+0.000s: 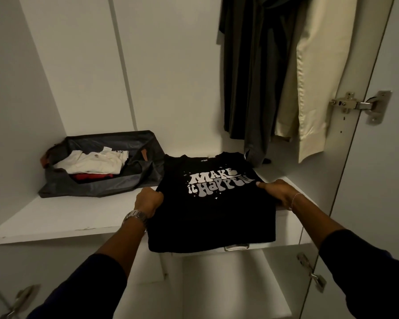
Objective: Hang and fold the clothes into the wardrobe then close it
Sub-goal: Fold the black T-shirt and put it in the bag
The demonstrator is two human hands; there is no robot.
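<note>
Hands work either side of a folded black T-shirt (213, 203) lying on the white wardrobe shelf (62, 215). The left hand (148, 201), with a metal watch (135, 217) on its wrist, grips the shirt's left edge with curled fingers. The right hand (277, 192), wearing a thin bracelet (294, 200), holds the right edge, thumb on top of the fabric and the other fingers tucked beneath. Both forearms come out of dark sleeves.

The shirt lies print up, its pale lettering reading "MAKE it HAPPEN", the collar toward the back of the wardrobe and the lower hem hanging a little over the shelf's front edge. Just under that hem a metal drawer handle (236, 247) shows.

Left of the shirt, on the same shelf, sits an open dark bag (97, 183) holding white and red folded clothes. Above and to the right, a dark garment (251, 77) and a cream garment (313, 77) hang side by side, touching. At the far right a metal hinge (359, 104) joins the open wardrobe door (382, 169) to the cabinet side.
</note>
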